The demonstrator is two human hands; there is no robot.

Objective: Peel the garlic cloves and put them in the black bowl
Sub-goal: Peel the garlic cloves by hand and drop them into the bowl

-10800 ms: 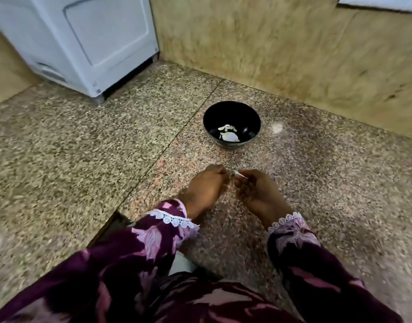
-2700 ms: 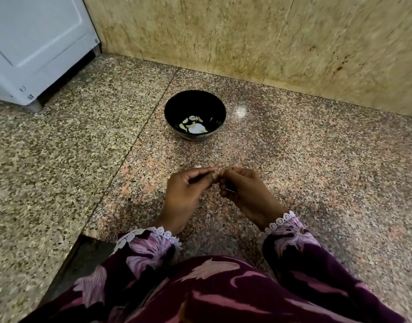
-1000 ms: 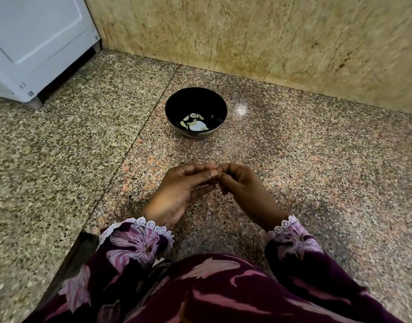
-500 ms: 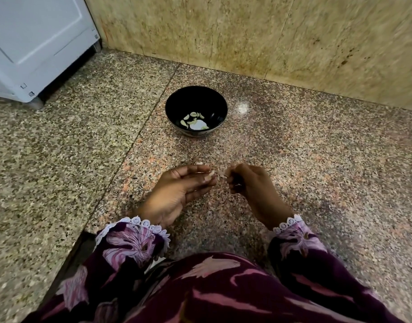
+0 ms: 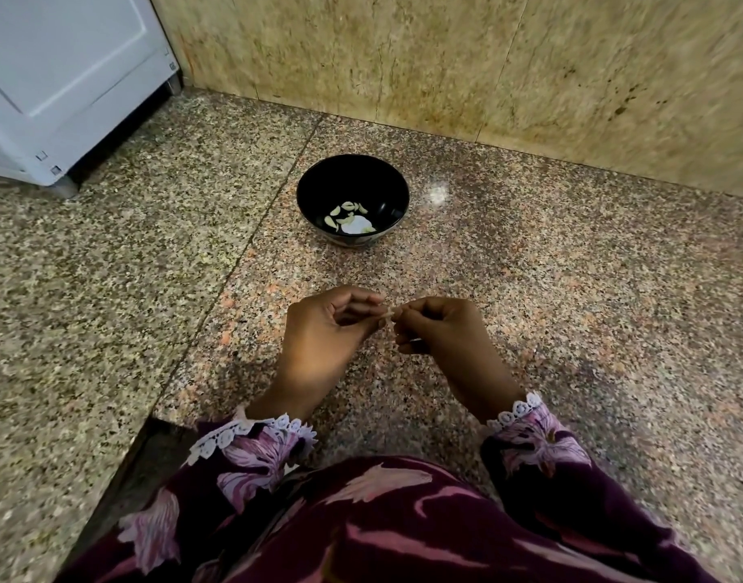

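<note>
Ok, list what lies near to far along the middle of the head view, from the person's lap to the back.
Patterned sleeves → left hand and right hand, level with each other and pinching a small pale piece between them → bare granite floor → black bowl with peeled cloves → tan wall.

clove between your fingertips too small to tell if peeled | your right hand curls over something unreadable | cabinet cut off at left edge
</note>
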